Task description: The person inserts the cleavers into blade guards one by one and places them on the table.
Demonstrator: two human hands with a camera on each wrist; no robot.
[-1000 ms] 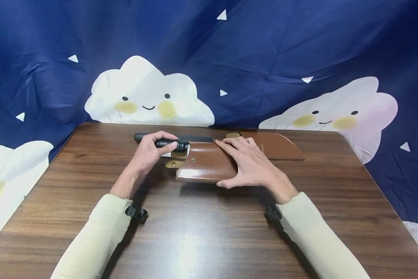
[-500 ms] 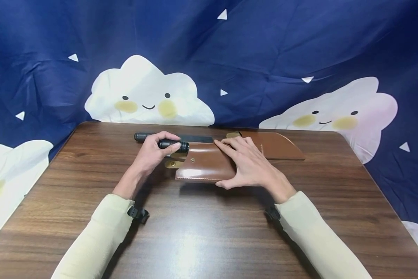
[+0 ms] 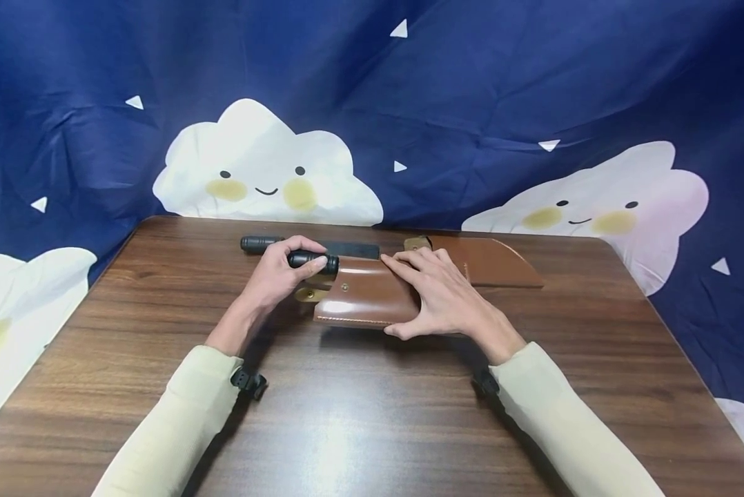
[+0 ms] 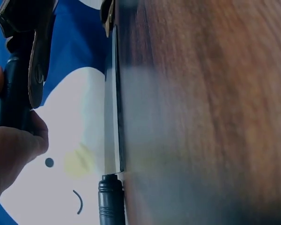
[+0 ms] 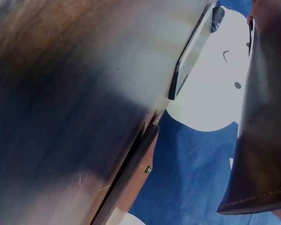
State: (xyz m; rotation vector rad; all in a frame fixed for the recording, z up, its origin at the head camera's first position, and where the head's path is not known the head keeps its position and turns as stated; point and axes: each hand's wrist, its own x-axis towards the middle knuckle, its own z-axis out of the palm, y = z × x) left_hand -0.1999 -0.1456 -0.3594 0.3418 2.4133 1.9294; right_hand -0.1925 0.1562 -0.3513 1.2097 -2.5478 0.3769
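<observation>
In the head view my left hand [image 3: 272,273] grips the black handle [image 3: 306,259] of a knife, thumb and fingers round it. The knife's blade is hidden inside a shiny brown leather sheath [image 3: 366,293], with the handle's end right at its mouth. My right hand [image 3: 443,297] holds the sheath's other end, thumb at the near edge and fingers over the far edge. The sheath is raised off the table, its shadow beneath. An undone snap strap [image 3: 310,295] sticks out at the left, and the left wrist view shows that strap [image 4: 36,75] beside the handle.
Behind the hands, a second knife with a black handle [image 3: 260,244] and dark blade [image 3: 350,250] lies on the wooden table [image 3: 347,414]. A second brown leather sheath [image 3: 496,262] lies at the back right. A blue cloud-print cloth [image 3: 446,83] hangs behind the table.
My left hand has moved a little right with the handle. The strip of blade that showed at the sheath's mouth has gone inside. My right hand stays on the sheath.
</observation>
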